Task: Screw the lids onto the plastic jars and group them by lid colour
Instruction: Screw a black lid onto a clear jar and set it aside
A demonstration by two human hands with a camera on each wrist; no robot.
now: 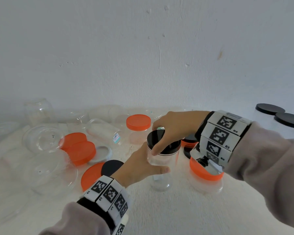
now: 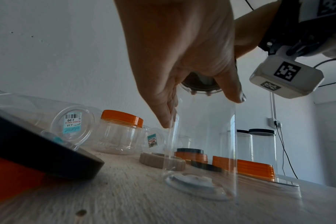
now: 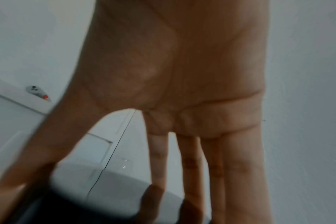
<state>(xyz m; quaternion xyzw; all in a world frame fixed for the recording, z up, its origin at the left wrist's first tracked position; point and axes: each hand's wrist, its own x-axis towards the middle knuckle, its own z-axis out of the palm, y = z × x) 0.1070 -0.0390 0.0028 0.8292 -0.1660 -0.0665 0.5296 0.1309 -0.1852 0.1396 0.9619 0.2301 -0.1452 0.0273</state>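
The right hand (image 1: 175,128) gripped a round black plastic lid (image 1: 161,141) on the tall clear plastic jar (image 1: 161,165), which the left hand (image 1: 141,168) clasped. Behind the jar, 2 black-lidded jars (image 1: 278,121) stood finished; orange lids (image 1: 80,148) and open jars (image 1: 42,138) remained.

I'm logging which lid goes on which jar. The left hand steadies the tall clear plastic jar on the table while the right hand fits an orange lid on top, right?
Not quite: the lid is black, not orange. The head view shows the right hand gripping a black round lid on the tall clear plastic jar, which the left hand steadies on the table.
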